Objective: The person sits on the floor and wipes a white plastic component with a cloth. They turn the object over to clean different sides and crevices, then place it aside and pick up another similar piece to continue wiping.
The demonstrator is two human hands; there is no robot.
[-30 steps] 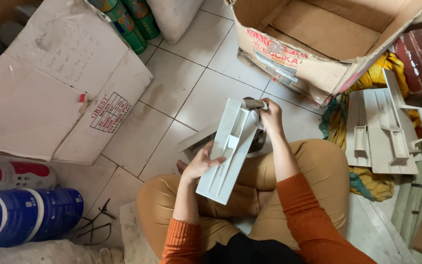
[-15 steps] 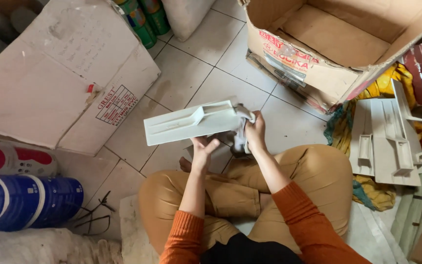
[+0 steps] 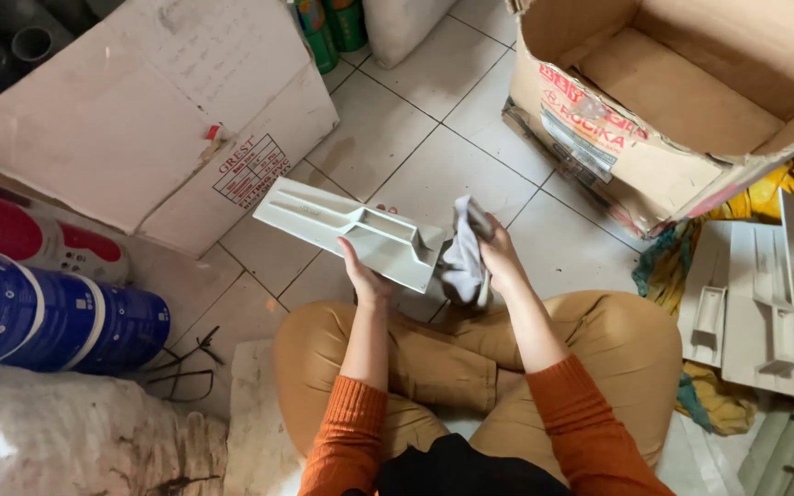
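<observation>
Orange ribbed sleeves, tan trousers, black top

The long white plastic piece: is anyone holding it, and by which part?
Yes. The left hand supports the white plastic piece from beneath, near its right end. The right hand presses a grey cloth against that end.

White tiled floor [image 3: 434, 174] with dark grout, crowded by 2 cardboard boxes [image 3: 140, 110] and blue drums [image 3: 57, 317].

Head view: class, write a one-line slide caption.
Seated person's left hand holds a white plastic part while the right hand presses a grey cloth against it.
</observation>
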